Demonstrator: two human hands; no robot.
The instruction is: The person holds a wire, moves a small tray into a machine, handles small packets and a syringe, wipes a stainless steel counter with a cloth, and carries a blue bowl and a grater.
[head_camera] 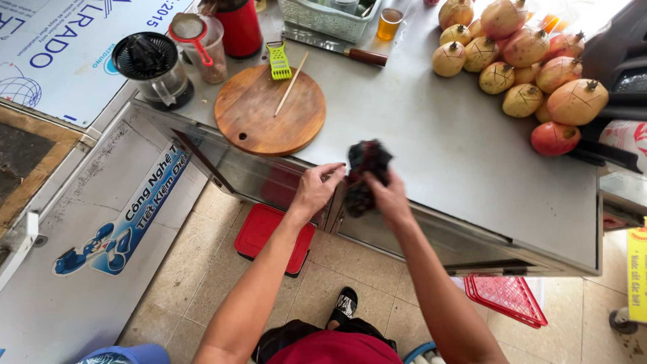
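A dark, crumpled cloth (366,168) with red and black patches hangs at the front edge of the steel counter (458,148). My right hand (389,197) is closed on the cloth from below and to the right. At the cloth's left side, my left hand (315,190) has its fingertips touching it over the counter's front edge. Both forearms reach up from the bottom of the view.
A round wooden board (269,114) carries a chopstick and a green grater (278,61). A pile of pomegranates (522,64) lies at the far right. A juicer (151,67), a cup with a red strainer, a knife (337,48) and a basket stand at the back. Red baskets sit on the tiled floor.
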